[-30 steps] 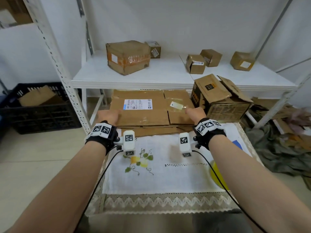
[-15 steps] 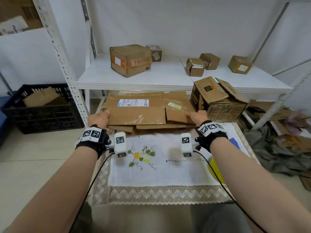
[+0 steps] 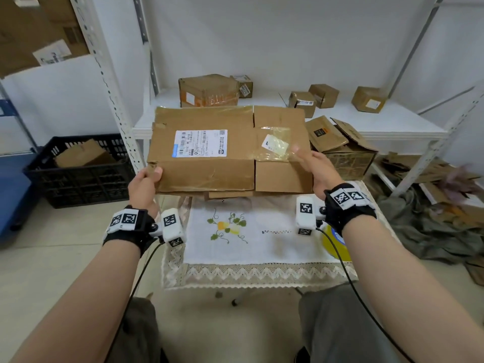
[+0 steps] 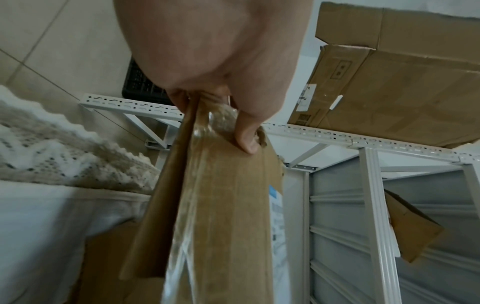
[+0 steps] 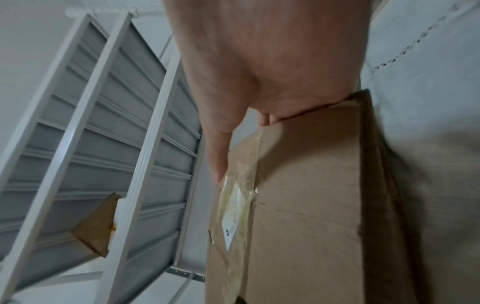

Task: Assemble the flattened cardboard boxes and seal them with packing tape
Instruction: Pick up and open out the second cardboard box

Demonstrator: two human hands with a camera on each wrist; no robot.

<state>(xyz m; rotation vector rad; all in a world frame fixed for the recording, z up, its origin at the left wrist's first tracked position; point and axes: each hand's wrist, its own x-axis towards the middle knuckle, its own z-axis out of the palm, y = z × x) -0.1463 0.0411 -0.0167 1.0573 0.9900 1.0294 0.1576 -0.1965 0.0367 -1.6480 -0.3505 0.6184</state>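
- Holding a flattened cardboard box (image 3: 227,150) up off the table, both hands keep it tilted towards the camera, above the far edge of the white embroidered cloth (image 3: 251,239).
- The left hand (image 3: 142,186) pinches the box's lower left corner, thumb on the front face and fingers curled behind; the left wrist view shows the thumb pressed onto a taped edge.
- The right hand (image 3: 318,171) takes the right edge, its thumb laid out along the front face near a small white sticker (image 3: 273,145) under clear tape; the fingers behind look wrapped round the edge, though the right wrist view is blurred there.
- A white shipping label (image 3: 200,142) sits on the box's larger panel.
- A yellow roll of tape (image 3: 334,243) lies on the cloth beneath the right wrist, partly hidden.
- Behind, a white shelf (image 3: 392,124) carries several closed boxes, with one open box (image 3: 343,150) below its front edge.
- A black crate (image 3: 78,171) holding cardboard stands on the floor to the left.
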